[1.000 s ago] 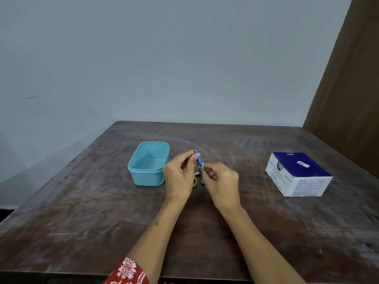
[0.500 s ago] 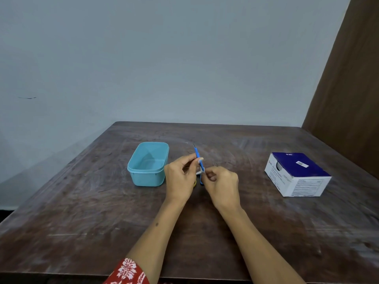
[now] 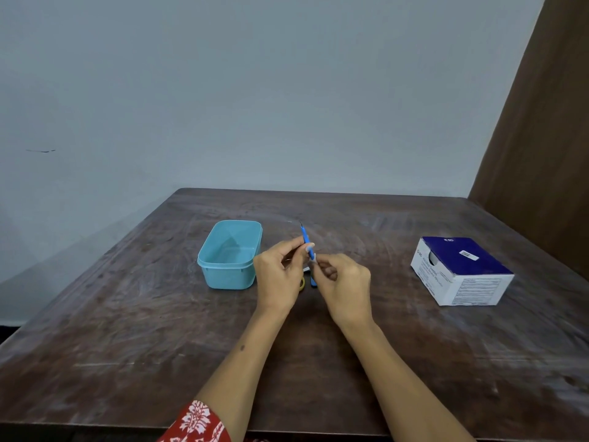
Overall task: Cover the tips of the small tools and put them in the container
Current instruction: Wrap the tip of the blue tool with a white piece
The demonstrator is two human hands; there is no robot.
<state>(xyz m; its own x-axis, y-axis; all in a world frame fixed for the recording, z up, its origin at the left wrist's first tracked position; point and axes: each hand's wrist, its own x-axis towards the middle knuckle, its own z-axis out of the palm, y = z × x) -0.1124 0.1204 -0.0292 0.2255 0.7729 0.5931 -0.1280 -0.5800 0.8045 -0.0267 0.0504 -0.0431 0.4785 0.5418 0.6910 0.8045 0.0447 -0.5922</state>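
The blue tool (image 3: 306,241) now pokes up higher between both hands, dark tip bare. Left hand (image 3: 278,275) pinches its shaft, right hand (image 3: 344,283) pinches the lower end, just beside the empty container (image 3: 230,255). No cap on yet.

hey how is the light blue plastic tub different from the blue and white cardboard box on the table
The light blue plastic tub is open-topped, with nothing visible inside; the blue and white cardboard box is closed on top, with a round hole in its side. The tub is plain and round-cornered; the box is sharp-edged with printed text and a label. The tub stands beside the left hand; the box sits apart, beyond the right hand. Both rest on the dark wooden table.
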